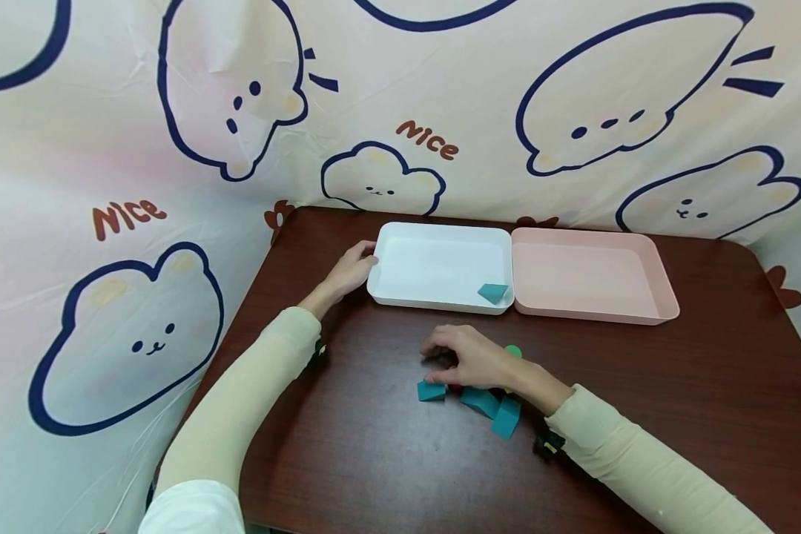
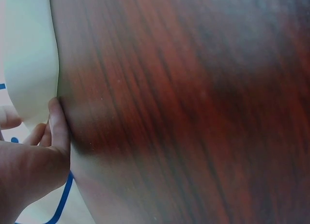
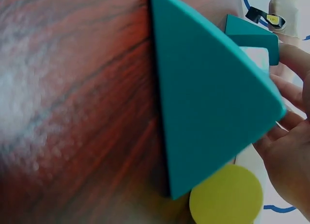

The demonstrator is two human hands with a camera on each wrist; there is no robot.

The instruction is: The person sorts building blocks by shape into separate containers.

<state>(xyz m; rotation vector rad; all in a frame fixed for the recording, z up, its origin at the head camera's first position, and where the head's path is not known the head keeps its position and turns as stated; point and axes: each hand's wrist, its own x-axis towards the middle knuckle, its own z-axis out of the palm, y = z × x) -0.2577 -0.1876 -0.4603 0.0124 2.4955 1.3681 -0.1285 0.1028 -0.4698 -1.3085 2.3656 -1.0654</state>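
Note:
My left hand (image 1: 350,272) rests against the left end of the white tray (image 1: 440,304), its fingertips at the outer wall. In the left wrist view, the fingers (image 2: 59,127) lie along the tray's pale side (image 2: 31,54). Over a small group of blocks hovers my right hand (image 1: 474,358), with a gap between thumb and bent fingers. The thumb tip is beside a teal wedge block (image 1: 432,391); whether it touches, I cannot tell. Two more teal blocks, an arched one (image 1: 480,401) and another (image 1: 506,417), lie near the wrist. The palm partly hides a red piece.
A teal block (image 1: 492,293) lies in the white tray's front right corner. The pink tray (image 1: 594,317) adjoins it on the right. A green round piece (image 1: 513,351) and a yellow round block (image 3: 226,195) are by the right wrist. A printed curtain (image 1: 480,96) hangs behind the dark table (image 1: 347,460).

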